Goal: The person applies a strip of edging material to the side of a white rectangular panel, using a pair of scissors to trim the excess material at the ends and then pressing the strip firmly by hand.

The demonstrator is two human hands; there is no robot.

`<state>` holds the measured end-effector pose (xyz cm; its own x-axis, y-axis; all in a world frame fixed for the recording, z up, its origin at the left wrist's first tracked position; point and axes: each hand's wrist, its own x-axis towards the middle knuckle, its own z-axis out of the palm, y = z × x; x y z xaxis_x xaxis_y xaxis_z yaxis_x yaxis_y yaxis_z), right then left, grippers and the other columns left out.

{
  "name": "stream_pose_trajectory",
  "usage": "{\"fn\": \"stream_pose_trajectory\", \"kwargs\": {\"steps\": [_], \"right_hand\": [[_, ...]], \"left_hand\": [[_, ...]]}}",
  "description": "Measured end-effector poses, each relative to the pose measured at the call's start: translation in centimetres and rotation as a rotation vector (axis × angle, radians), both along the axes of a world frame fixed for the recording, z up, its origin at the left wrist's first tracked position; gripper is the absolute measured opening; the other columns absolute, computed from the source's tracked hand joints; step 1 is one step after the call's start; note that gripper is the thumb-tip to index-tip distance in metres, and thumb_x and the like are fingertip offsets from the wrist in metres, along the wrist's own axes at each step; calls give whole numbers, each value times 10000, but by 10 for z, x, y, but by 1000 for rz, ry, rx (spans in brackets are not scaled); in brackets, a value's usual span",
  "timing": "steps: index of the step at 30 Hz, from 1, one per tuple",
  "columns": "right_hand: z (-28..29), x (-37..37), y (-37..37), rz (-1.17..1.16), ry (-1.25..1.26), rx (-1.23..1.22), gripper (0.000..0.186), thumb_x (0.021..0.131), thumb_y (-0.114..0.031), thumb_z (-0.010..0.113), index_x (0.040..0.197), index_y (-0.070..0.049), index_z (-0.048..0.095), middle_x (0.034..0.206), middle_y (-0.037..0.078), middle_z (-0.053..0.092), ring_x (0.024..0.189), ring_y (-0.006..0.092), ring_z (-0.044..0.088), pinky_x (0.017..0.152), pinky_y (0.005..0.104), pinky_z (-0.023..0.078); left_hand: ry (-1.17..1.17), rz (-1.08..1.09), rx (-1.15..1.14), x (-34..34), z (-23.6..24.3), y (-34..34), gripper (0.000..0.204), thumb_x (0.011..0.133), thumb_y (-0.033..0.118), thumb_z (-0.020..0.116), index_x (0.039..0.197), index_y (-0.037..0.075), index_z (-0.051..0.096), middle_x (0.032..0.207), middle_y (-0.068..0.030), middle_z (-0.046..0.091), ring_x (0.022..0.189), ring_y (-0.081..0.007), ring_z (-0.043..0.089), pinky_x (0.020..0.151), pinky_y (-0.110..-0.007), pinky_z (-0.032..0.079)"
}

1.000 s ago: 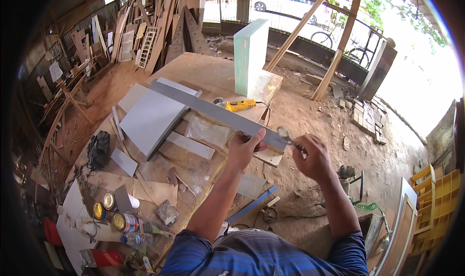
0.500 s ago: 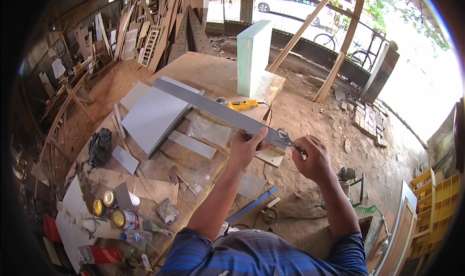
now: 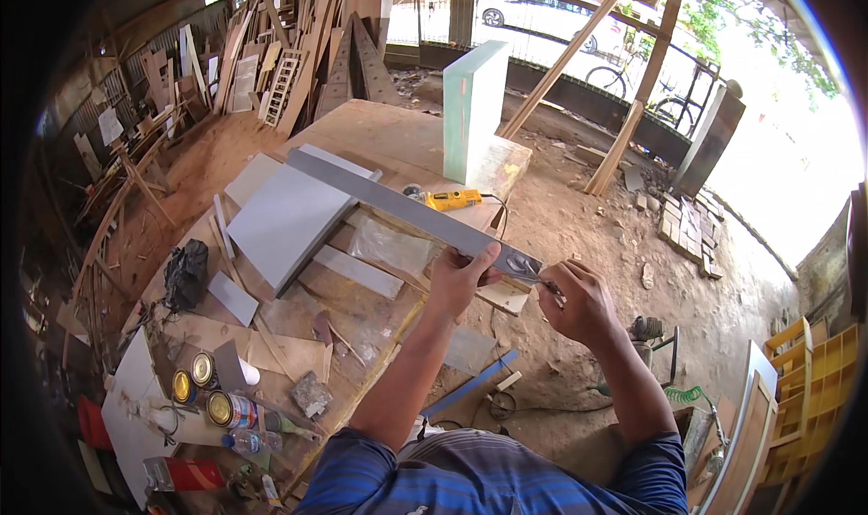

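Observation:
A long, narrow grey board (image 3: 398, 203) slants across the middle, its far end above a light grey panel on the workbench. My left hand (image 3: 459, 275) grips it near its right end, thumb on top and fingers beneath. At that end lies a small rounded shiny metal piece (image 3: 519, 264). My right hand (image 3: 577, 298) is closed around a slim metal tool (image 3: 546, 283), whose tip reaches the end of the board beside the metal piece. Most of the tool is hidden in my fingers, so its exact kind cannot be made out.
The workbench (image 3: 353, 117) carries a light grey panel (image 3: 285, 226), a yellow power tool (image 3: 452, 198), a pale green upright panel (image 3: 472, 108) and a black plastic bag (image 3: 186, 275). Paint cans (image 3: 220, 408) and a plastic bottle (image 3: 253, 441) stand at lower left. A yellow wooden frame (image 3: 814, 397) is at right.
My right hand and the metal tool have shifted slightly left and down. The looped metal seen standing above the board's end now appears lower and flatter. My left hand keeps its grip.

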<state>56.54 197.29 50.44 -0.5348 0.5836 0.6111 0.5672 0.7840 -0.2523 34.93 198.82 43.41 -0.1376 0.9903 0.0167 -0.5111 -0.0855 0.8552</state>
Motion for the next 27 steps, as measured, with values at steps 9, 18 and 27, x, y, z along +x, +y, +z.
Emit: {"fn": "stream_pose_trajectory", "kwargs": {"steps": [9,18,27], "right_hand": [[4,2,4,-14,7,-37,72,853,-80,656,890,-38,610,804,120,637,764,324,641,701,433,516],[1,4,7,-5,16,-32,77,855,-77,658,912,-46,617,804,113,645,760,300,648,700,431,525],[-2,3,2,1,-7,-72,78,842,-91,670,886,-47,623,814,132,654,772,339,651,713,445,531]], "left_hand": [[14,12,-8,1,6,-5,362,917,224,786,1101,-24,598,965,-98,701,753,-145,701,698,-287,616],[14,6,3,2,4,-3,336,919,224,782,1078,-17,609,951,-89,693,747,-145,692,687,-287,611],[26,-3,-17,3,2,-2,356,918,227,782,1115,-7,599,956,-76,692,733,-144,688,694,-287,611]]}}
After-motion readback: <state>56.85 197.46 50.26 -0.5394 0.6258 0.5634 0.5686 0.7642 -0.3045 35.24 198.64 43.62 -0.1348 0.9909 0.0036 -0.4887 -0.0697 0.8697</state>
